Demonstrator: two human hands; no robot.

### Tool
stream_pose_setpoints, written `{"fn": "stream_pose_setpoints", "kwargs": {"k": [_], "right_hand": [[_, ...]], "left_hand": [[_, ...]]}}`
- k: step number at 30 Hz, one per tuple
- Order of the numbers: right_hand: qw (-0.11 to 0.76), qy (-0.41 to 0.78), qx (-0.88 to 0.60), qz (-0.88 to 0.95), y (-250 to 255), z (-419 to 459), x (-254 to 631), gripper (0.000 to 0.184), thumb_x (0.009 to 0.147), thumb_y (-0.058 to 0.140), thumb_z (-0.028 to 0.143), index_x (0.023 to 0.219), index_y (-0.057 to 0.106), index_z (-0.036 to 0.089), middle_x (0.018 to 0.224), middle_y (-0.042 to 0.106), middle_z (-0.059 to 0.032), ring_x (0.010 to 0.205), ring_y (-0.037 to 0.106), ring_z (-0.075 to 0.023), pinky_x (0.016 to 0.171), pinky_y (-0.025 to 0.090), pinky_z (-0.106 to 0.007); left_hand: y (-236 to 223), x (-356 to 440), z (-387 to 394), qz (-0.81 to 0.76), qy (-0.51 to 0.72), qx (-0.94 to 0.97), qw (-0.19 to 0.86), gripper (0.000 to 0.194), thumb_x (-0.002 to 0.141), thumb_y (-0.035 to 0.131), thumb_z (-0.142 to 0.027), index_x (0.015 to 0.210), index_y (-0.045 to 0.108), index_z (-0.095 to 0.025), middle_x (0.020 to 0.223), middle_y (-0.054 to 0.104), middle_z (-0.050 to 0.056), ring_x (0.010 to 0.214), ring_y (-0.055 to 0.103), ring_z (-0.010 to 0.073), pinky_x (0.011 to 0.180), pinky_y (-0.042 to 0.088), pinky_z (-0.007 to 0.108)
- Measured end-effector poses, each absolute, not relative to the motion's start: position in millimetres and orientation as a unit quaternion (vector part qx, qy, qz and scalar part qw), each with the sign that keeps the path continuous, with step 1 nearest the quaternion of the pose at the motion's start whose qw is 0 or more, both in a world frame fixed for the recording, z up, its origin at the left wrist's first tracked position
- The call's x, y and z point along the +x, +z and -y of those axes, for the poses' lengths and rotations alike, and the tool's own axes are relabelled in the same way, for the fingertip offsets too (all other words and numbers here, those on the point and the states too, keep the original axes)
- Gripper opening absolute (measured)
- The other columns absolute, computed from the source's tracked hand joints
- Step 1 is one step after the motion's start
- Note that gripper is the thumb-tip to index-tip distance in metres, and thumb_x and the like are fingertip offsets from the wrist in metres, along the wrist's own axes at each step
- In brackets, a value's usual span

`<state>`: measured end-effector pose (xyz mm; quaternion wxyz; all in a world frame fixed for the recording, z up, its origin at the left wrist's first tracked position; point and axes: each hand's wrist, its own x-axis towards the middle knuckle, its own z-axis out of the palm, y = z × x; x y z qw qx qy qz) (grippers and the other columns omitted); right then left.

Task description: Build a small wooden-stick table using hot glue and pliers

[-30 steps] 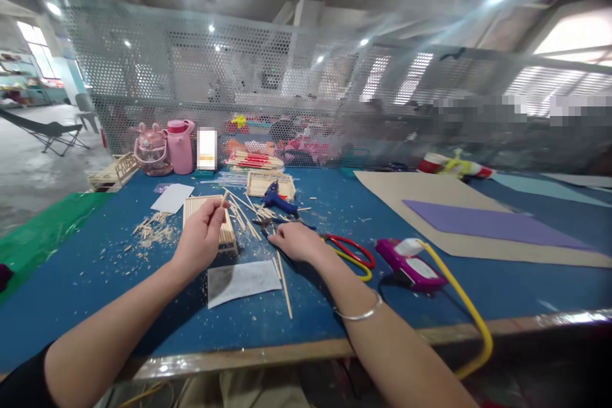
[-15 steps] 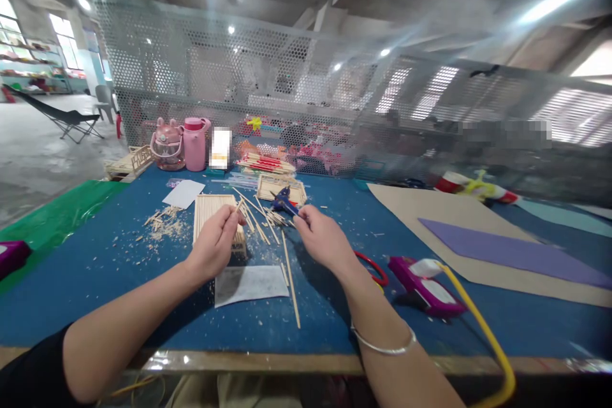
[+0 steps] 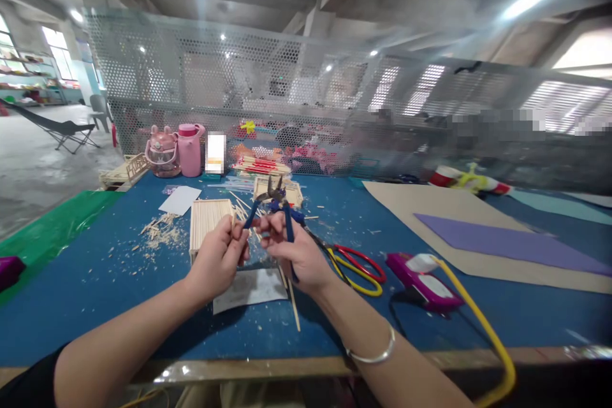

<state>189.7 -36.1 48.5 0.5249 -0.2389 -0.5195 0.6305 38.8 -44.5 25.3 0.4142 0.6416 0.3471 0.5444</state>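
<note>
My right hand point(image 3: 291, 252) is closed around the blue handles of a pair of cutting pliers point(image 3: 273, 196), jaws pointing up and away. My left hand point(image 3: 218, 259) is pinched on a thin wooden stick point(image 3: 234, 219), right beside the pliers' left handle. Both hands hover above the blue table point(image 3: 95, 293). Behind my left hand lies a flat panel of glued sticks point(image 3: 206, 217). Loose sticks point(image 3: 292, 303) and a grey sheet of paper point(image 3: 251, 288) lie under my hands.
Red and yellow scissors point(image 3: 356, 261) and a purple glue gun point(image 3: 423, 280) with a yellow cord lie to the right. Brown card with a purple sheet point(image 3: 502, 242) lies far right. Wood chips point(image 3: 157, 236), pink bottles point(image 3: 190, 150), and a mesh screen stand behind.
My right hand has picked the blue-handled pliers up off the table and brought them close to the left hand, which kept its stick.
</note>
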Motion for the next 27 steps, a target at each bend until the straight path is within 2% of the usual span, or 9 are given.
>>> {"fn": "stream_pose_setpoints", "kwargs": {"k": [3, 5, 9, 12, 15, 17, 21, 25, 27], "right_hand": [[0.559, 0.613, -0.266, 0.492, 43.1, 35.0, 184.6, 0.054, 0.046, 0.051, 0.000, 0.092, 0.053, 0.027, 0.112, 0.054, 0.0019, 0.109, 0.045, -0.0157, 0.078, 0.042, -0.024], [0.547, 0.630, -0.277, 0.476, 41.2, 33.1, 185.1, 0.062, 0.046, 0.049, 0.001, 0.101, 0.053, 0.029, 0.120, 0.051, 0.0018, 0.116, 0.041, -0.0168, 0.079, 0.043, -0.025], [0.423, 0.731, -0.185, 0.502, 39.6, 32.7, 184.3, 0.062, 0.043, 0.047, 0.004, 0.102, 0.054, 0.024, 0.113, 0.058, -0.0041, 0.098, 0.053, -0.0206, 0.070, 0.047, -0.030], [0.427, 0.718, -0.164, 0.524, 41.7, 35.9, 182.0, 0.062, 0.043, 0.046, 0.003, 0.100, 0.056, 0.024, 0.106, 0.061, -0.0023, 0.080, 0.057, -0.0170, 0.064, 0.048, -0.029], [0.481, 0.664, -0.178, 0.544, 48.8, 37.0, 186.6, 0.048, 0.047, 0.047, 0.002, 0.089, 0.059, 0.022, 0.102, 0.061, -0.0017, 0.078, 0.058, -0.0163, 0.067, 0.048, -0.030], [0.510, 0.631, -0.186, 0.555, 54.2, 34.7, 194.9, 0.042, 0.050, 0.048, 0.003, 0.086, 0.058, 0.021, 0.096, 0.062, -0.0028, 0.083, 0.058, -0.0187, 0.073, 0.048, -0.034], [0.517, 0.506, -0.288, 0.627, 57.3, 24.7, 213.2, 0.047, 0.056, 0.047, 0.007, 0.101, 0.052, 0.023, 0.082, 0.057, -0.0009, 0.080, 0.058, -0.0191, 0.082, 0.045, -0.042], [0.418, 0.239, -0.405, 0.777, 51.2, 20.2, 217.4, 0.063, 0.058, 0.044, 0.006, 0.119, 0.046, 0.021, 0.109, 0.053, -0.0069, 0.107, 0.047, -0.0221, 0.099, 0.031, -0.043], [0.348, 0.180, -0.409, 0.824, 48.4, 22.0, 215.1, 0.069, 0.060, 0.042, 0.005, 0.127, 0.040, 0.019, 0.119, 0.047, -0.0094, 0.116, 0.039, -0.0231, 0.103, 0.027, -0.044]], "left_hand": [[24.6, 39.1, 43.7, -0.362, 0.540, 0.633, 0.420, 0.022, 0.088, 0.039, -0.038, 0.074, 0.032, -0.022, 0.054, 0.046, -0.007, 0.046, 0.041, 0.0074, 0.047, 0.034, 0.020], [24.0, 41.0, 44.4, -0.357, 0.546, 0.624, 0.430, 0.024, 0.087, 0.040, -0.039, 0.074, 0.031, -0.021, 0.056, 0.046, -0.007, 0.048, 0.042, 0.0071, 0.047, 0.035, 0.019], [23.7, 49.5, 50.8, -0.324, 0.561, 0.605, 0.462, 0.025, 0.085, 0.046, -0.038, 0.073, 0.032, -0.021, 0.062, 0.044, -0.006, 0.051, 0.044, 0.0065, 0.049, 0.037, 0.019], [26.5, 51.8, 55.2, -0.298, 0.556, 0.613, 0.476, 0.022, 0.085, 0.046, -0.037, 0.075, 0.035, -0.020, 0.064, 0.047, -0.005, 0.054, 0.046, 0.0077, 0.053, 0.040, 0.021], [33.5, 45.0, 55.4, -0.322, 0.567, 0.612, 0.449, 0.023, 0.086, 0.045, -0.038, 0.074, 0.036, -0.020, 0.075, 0.054, 0.000, 0.066, 0.052, 0.0110, 0.059, 0.043, 0.024], [38.6, 37.5, 53.0, -0.365, 0.576, 0.609, 0.405, 0.027, 0.088, 0.037, -0.041, 0.074, 0.042, -0.018, 0.078, 0.054, 0.002, 0.068, 0.051, 0.0120, 0.058, 0.041, 0.024], [41.6, 27.4, 45.3, -0.409, 0.576, 0.626, 0.329, 0.040, 0.090, 0.028, -0.044, 0.065, 0.045, -0.018, 0.059, 0.041, -0.003, 0.054, 0.039, 0.0099, 0.051, 0.033, 0.022], [36.1, 27.9, 40.3, -0.406, 0.542, 0.652, 0.342, 0.029, 0.089, 0.034, -0.040, 0.091, 0.054, -0.018, 0.061, 0.045, -0.003, 0.055, 0.041, 0.0101, 0.052, 0.032, 0.022], [34.5, 28.7, 40.0, -0.409, 0.528, 0.660, 0.344, 0.029, 0.088, 0.036, -0.038, 0.099, 0.055, -0.018, 0.065, 0.050, -0.002, 0.056, 0.043, 0.0102, 0.052, 0.033, 0.021]]}}
